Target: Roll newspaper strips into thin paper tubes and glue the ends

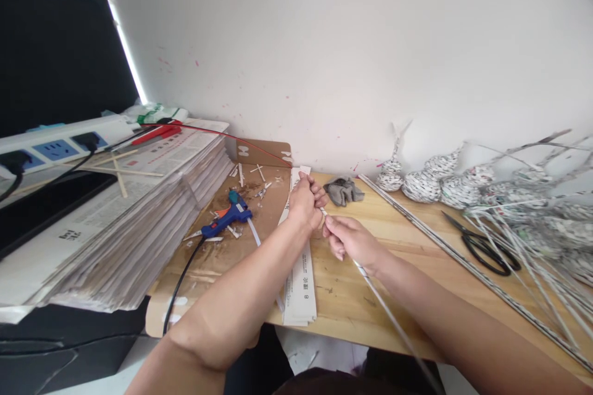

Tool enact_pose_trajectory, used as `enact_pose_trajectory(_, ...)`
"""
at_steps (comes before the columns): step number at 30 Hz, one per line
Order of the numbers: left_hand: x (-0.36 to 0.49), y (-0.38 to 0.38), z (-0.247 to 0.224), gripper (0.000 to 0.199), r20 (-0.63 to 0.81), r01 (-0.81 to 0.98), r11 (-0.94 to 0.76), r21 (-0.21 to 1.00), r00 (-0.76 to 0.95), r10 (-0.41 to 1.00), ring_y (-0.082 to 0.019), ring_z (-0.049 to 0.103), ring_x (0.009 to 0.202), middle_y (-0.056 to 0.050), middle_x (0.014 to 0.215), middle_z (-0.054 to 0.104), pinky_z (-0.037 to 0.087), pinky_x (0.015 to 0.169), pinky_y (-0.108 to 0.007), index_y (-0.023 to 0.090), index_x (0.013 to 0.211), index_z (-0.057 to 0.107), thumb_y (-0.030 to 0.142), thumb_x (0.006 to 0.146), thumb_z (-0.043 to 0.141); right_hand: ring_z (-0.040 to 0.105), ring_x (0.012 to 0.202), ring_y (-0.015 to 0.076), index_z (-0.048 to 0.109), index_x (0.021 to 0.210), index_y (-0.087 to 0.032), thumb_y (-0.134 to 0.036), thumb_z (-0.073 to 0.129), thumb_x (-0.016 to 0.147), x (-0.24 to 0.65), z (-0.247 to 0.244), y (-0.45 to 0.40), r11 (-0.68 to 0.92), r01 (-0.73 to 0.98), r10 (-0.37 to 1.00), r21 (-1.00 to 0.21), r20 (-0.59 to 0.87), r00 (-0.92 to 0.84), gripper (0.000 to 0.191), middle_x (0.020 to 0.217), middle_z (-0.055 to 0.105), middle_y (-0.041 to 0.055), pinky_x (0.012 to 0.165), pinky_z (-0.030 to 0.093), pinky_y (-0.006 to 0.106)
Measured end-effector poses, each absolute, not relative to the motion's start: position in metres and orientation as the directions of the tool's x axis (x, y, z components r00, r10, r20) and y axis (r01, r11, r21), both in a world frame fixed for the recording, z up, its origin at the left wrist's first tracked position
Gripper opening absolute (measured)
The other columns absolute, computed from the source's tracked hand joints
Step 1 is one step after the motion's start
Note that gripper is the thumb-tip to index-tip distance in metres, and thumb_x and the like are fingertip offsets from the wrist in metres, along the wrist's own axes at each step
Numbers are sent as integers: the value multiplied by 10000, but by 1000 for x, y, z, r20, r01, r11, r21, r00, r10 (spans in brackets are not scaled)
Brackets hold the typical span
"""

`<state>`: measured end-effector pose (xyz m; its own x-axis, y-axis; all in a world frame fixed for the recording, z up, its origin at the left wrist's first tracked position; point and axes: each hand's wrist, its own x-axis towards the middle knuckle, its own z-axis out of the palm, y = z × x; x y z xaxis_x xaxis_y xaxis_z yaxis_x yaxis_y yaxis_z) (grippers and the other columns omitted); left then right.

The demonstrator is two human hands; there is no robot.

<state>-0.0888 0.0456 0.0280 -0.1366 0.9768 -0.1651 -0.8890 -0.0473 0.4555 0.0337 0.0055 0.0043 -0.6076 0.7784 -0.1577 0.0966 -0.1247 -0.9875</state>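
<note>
A thin rolled paper stick (380,303) runs from between my hands down toward the lower right. My left hand (307,200) is closed around its upper end, above the paper strips. Just to the right and a little lower, my right hand (343,237) pinches the same stick between thumb and fingers. Flat printed paper strips (301,287) lie stacked under my hands at the edge of the cardboard. Part of the stick is hidden by my fingers and right wrist.
A blue glue gun (227,218) lies on the cardboard (208,265) at left, beside stacked newspapers (185,182) and a power strip (60,147). Rightward are a grey cloth (343,190), long paper sticks (445,245), black scissors (488,250) and woven paper gourds (422,186).
</note>
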Motion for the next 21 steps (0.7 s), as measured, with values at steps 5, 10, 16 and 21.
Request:
enact_pose_trajectory(5,-90,46,27,336,-164,-892,-47,451,-134,977,-44,226,356,74,496,268,141,332,-164,178,684,404,442,891,431,358,385,100,473,759,-206,-538,440,862,36,6,7,-174,92,741,-980,-192,-644,350,432,360,-78,441,314,243)
enact_pose_trajectory(10,-90,48,25,335,-162,-883,-52,467,-143,976,-43,229,353,73,492,272,138,333,-164,178,678,402,431,895,430,330,378,93,455,698,-209,-523,461,857,35,7,6,-99,114,803,-989,-147,-577,352,431,380,-68,424,287,240)
enact_pose_trajectory(16,-89,47,25,324,-168,-889,-42,456,-132,977,-45,230,353,73,491,274,148,335,-165,178,685,400,415,905,414,335,355,94,461,710,-192,-497,467,867,32,4,9,-305,-41,729,-951,-206,-653,343,380,353,-81,412,313,236)
enact_pose_trajectory(21,-88,48,24,336,-168,-900,-9,437,-92,981,-48,238,357,74,490,259,184,341,-160,178,679,396,424,908,397,306,359,83,455,720,-194,-493,486,859,32,0,14,-366,-114,727,-923,-207,-655,330,395,321,-93,415,299,232)
